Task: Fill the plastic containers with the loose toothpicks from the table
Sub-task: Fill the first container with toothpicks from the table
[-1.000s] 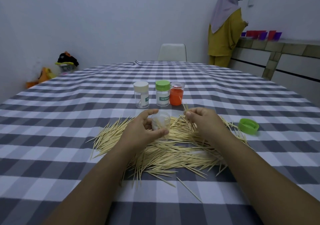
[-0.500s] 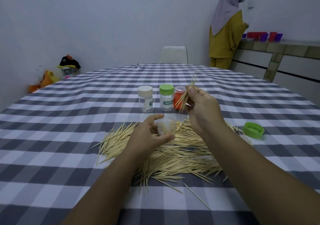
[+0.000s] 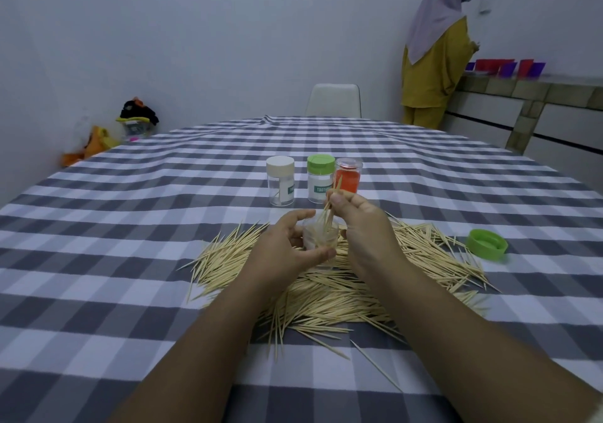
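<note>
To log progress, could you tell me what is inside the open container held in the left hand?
The clear container holds some toothpicks; a small bunch pinched by the right hand pokes in from above. The left hand covers its near side, so how full it is cannot be seen.

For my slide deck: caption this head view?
Left hand steadies open container; right hand feeds in toothpicks.

The green-capped jar (image 3: 320,179) in front of me wears a teal label with white capitals; I can read "TOOTH" before my own right hand (image 3: 362,227) and the toothpicks it pinches cover the rest. The cream-capped jar (image 3: 280,181) beside it has a like label turned away, showing only a first letter or two, too little to read.
</note>
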Motion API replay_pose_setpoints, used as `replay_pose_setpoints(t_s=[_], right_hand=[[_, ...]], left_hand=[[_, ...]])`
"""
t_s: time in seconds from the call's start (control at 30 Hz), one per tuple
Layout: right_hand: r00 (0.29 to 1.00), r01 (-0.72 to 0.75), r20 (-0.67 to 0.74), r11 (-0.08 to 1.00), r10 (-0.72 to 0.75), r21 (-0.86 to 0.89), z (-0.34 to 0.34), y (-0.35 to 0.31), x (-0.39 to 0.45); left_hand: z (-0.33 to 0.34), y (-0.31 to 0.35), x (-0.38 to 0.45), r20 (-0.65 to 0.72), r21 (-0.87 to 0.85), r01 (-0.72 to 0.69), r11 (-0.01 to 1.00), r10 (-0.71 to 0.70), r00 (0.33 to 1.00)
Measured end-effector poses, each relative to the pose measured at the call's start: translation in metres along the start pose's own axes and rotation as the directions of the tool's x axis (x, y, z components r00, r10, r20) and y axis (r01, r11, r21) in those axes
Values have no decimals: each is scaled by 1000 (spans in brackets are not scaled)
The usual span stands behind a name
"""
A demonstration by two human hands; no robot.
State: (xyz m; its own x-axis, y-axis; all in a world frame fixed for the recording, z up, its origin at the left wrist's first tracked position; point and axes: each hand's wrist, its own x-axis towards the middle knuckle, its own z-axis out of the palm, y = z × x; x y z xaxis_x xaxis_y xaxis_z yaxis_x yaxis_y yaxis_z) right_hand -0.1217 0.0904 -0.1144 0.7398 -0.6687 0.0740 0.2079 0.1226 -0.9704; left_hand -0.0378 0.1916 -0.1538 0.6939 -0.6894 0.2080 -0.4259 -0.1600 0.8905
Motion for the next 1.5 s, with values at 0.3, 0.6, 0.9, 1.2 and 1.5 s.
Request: replay_pose_setpoints(t_s=[0.3, 0.6, 0.9, 1.2, 1.5], right_hand=[[999, -42, -36, 999, 41, -26, -3, 1, -4], [996, 55, -50, 929, -78, -365, -16, -9, 0], [924, 237, 252, 86, 289, -968, -55, -23, 9], [918, 380, 338, -214, 206, -900, -41, 7, 7], [921, 369, 386, -442, 55, -817, -44, 3, 5]], left_hand=[[-2, 5, -2, 1, 32, 3, 999, -3, 1000], [-2, 7, -3, -4, 35, 11, 999, -11, 1000], [-2, 9, -4, -11, 45, 24, 999, -23, 1000], [-1, 7, -4, -14, 65, 23, 998, -23, 1000], [-2, 9, -3, -31, 60, 36, 998, -34, 999]])
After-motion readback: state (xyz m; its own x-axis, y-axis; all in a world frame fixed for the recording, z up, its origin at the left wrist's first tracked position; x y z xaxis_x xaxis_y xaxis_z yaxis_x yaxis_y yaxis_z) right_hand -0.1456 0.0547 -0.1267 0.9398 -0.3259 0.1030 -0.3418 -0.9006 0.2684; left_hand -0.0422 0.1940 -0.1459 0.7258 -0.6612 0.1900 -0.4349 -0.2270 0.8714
